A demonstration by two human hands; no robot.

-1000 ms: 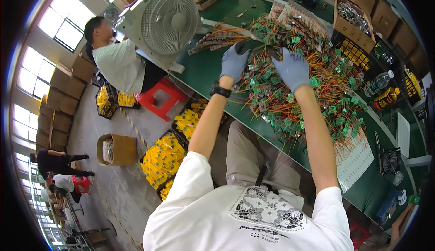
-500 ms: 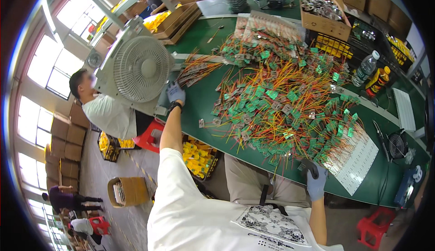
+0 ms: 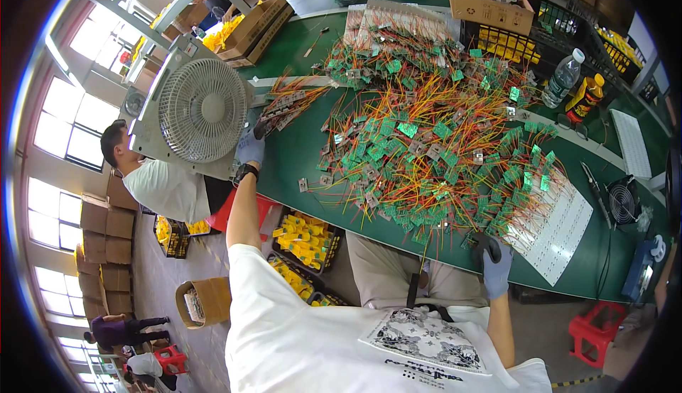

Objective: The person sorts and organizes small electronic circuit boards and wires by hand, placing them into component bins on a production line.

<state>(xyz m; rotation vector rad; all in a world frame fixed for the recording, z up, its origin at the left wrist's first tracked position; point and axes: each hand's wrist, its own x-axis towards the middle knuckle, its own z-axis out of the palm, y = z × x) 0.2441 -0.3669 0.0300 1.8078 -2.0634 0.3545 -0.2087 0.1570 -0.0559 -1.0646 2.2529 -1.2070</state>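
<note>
Left hand [image 3: 250, 146], in a blue-grey glove with dark fingertips, at the left end of the desk [image 3: 291, 180], between the fan [image 3: 206, 109] and the near end of a bundle of strips [image 3: 288, 107] with orange wires; whether it is grasping anything cannot be told. Right hand [image 3: 495, 265], gloved alike, at the front edge of the desk, fingers bent beside the near edge of the pile of wired boards [image 3: 433, 144]; whether the fingers are closed on a board cannot be told. The pile covers the middle of the green desk, its red, orange and yellow wires tangled among small green boards. Its right side overlaps a white sheet [image 3: 554, 240] marked with rows of small dots. Farther right lie a slender tool [image 3: 595, 187], a small black fan [image 3: 624, 201] and a blue device [image 3: 645, 269]. Beyond the pile, toward the right, stand a clear bottle [image 3: 563, 80], a yellow-capped bottle [image 3: 586, 98] and a carton [image 3: 490, 15] of metal parts. Below the desk's front edge, at left, a black crate [image 3: 307, 242] holds yellow pieces. Behind the fan sits a co-worker [image 3: 167, 188] in a white shirt; a red stool [image 3: 597, 333] stands at lower right.
</note>
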